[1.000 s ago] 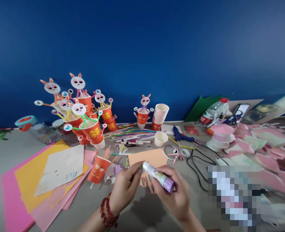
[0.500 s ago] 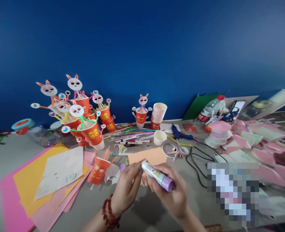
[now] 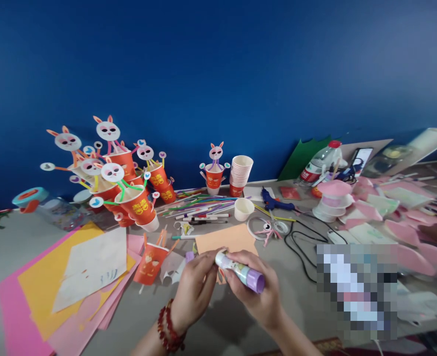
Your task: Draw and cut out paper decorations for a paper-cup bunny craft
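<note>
A glue stick [image 3: 237,269] with a purple base is gripped in my right hand [image 3: 265,291], slanting with its tip to the upper left. My left hand [image 3: 195,284], wearing red beads at the wrist, is closed right at that tip; whatever its fingers pinch is hidden. Beneath both hands lies a peach paper sheet [image 3: 222,238], and a small orange ear-shaped piece [image 3: 221,272] shows between them. A purple cap [image 3: 189,256] rests just left of my left hand. Further left leans a red paper cup [image 3: 150,267] with orange sticks in it.
Rabbit-faced cup figures [image 3: 137,202] crowd the back left, beside coloured paper sheets [image 3: 21,291]. Pipe cleaners [image 3: 207,202], a cup stack [image 3: 241,170] and a blue glue gun [image 3: 274,201] line the back. Black cable [image 3: 296,252] and pink cut-outs [image 3: 407,232] lie to the right.
The view has shifted slightly, moving the cups a little left. My right hand and the glue stick have moved slightly relative to my left hand; both hands keep their grip.
</note>
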The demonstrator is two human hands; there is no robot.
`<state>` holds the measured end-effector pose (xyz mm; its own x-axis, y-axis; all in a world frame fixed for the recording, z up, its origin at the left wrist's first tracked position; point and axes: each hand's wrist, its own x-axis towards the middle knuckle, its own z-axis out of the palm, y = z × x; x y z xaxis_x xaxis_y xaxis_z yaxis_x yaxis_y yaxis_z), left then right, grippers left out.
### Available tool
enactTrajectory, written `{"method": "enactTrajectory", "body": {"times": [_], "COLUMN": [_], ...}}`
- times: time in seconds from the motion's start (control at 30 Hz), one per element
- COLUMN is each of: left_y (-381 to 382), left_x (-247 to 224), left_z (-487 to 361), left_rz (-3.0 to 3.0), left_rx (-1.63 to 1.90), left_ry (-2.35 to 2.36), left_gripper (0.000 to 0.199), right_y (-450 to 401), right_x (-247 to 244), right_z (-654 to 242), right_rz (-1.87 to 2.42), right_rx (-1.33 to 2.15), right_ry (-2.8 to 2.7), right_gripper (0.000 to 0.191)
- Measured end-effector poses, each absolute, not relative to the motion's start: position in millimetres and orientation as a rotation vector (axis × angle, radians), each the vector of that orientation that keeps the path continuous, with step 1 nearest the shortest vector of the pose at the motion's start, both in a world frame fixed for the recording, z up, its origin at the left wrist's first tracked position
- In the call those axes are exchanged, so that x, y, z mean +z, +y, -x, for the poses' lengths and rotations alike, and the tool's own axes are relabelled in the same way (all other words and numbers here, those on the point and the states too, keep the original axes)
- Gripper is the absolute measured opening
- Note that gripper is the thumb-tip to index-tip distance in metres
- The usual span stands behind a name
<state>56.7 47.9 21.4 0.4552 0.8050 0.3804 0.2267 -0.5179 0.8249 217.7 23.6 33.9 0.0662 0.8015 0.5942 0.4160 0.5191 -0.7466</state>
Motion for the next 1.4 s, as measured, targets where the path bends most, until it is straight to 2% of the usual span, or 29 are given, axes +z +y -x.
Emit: {"method": "enactTrajectory", "body": {"times": [0.2, 0.4, 0.87, 1.4], "left_y": [49, 50, 52, 53], "left_x": [18, 19, 12, 12], "left_z": [-58, -58, -56, -56], "left_rz": [-2.022, -2.047, -2.179, -2.305], "left_rx": [1.059, 1.047, 1.025, 1.024], "left_ry": [0.851, 0.839, 0.831, 0.85], "left_gripper": [0.036, 0.039, 0.045, 0.045], "right_y": [27, 26, 27, 32], "right_x": [35, 38, 40, 45], "right_z": [-224, -220, -223, -223], "right_rz": [1.154, 1.126, 1.176, 1.184], "right_rx": [0.393, 0.385, 0.444, 0.44], "right_ry": [-1.534, -1.565, -1.548, -1.546], "right_gripper": [0.013, 0.014, 0.003, 0.002]}}
